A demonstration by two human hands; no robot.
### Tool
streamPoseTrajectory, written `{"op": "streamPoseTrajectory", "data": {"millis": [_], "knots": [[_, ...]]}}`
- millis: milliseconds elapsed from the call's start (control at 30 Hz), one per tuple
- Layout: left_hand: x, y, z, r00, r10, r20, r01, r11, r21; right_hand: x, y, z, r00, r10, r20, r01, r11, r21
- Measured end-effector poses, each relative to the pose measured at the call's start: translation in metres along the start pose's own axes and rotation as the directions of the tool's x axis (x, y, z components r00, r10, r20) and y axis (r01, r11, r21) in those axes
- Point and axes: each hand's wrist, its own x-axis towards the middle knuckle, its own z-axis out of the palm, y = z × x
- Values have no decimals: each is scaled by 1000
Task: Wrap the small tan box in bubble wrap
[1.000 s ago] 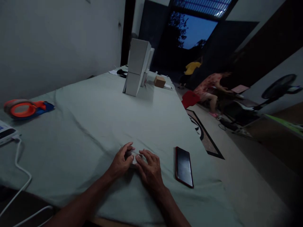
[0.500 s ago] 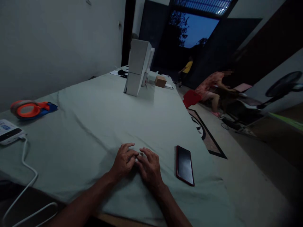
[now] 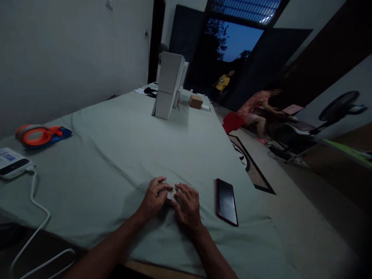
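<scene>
Between my two hands is a small, pale, box-like object (image 3: 171, 195), low over the near part of the cloth-covered table (image 3: 139, 147). My left hand (image 3: 153, 197) grips its left side with thumb and fingers. From the right, my right hand (image 3: 188, 203) has its fingertips curled on the same object. Fingers cover much of it, and in the dim light its exact kind cannot be made out. A dark-screened phone (image 3: 226, 202) in a red case lies to the right of my right hand.
At left lie an orange tape dispenser (image 3: 37, 135) and a white device (image 3: 13, 164) with a white cable (image 3: 36, 201). Tall white boxes (image 3: 170, 85) and a small brown box (image 3: 195, 101) stand farther back. A seated person (image 3: 255, 106), another person (image 3: 223, 82) and a fan (image 3: 338, 106) are beyond.
My right hand's fingers have shifted slightly right, uncovering more of the pale object. The person in yellow by the doorway has turned. The camera view has shifted a little.
</scene>
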Motion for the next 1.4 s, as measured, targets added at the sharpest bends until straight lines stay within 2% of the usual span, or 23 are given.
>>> {"op": "streamPoseTrajectory", "data": {"millis": [167,267,367,467,600,767,867,967,1067,1167,1267,1400], "knots": [[-3,4,-4,998,-65,-7,64,991,-120,-7,9,-2,981,156,-115,-151,987,48],[-4,6,-9,993,-95,-74,83,985,-150,-7,12,-2,973,209,-101,-202,977,73],[-5,6,-12,980,-124,-158,107,988,-110,-7,12,-2,971,224,-78,-217,972,87],[-8,6,-11,977,-86,-194,80,996,-41,-7,13,-2,972,222,-74,-216,973,86],[-13,6,-5,986,25,-166,-12,997,77,-8,13,-3,974,218,-55,-213,973,85],[-18,9,0,980,176,-96,-146,955,260,-6,9,-6,984,165,72,-169,985,47],[-19,10,1,973,219,-74,-184,927,326,-2,5,-8,986,90,138,-90,996,-12],[-19,8,2,965,249,-80,-207,915,347,2,1,-8,992,14,127,-5,997,-75],[-18,8,2,975,209,-77,-177,937,302,1,0,-8,995,8,99,-3,999,-49],[-17,9,0,981,182,-71,-157,952,264,-5,3,-9,994,101,39,-104,992,69],[-16,9,-3,979,189,-80,-162,951,264,-10,10,-12,970,243,-27,-234,953,195],[-17,7,-6,980,194,-43,-173,938,301,-11,16,-16,938,346,-11,-328,898,293]]}}
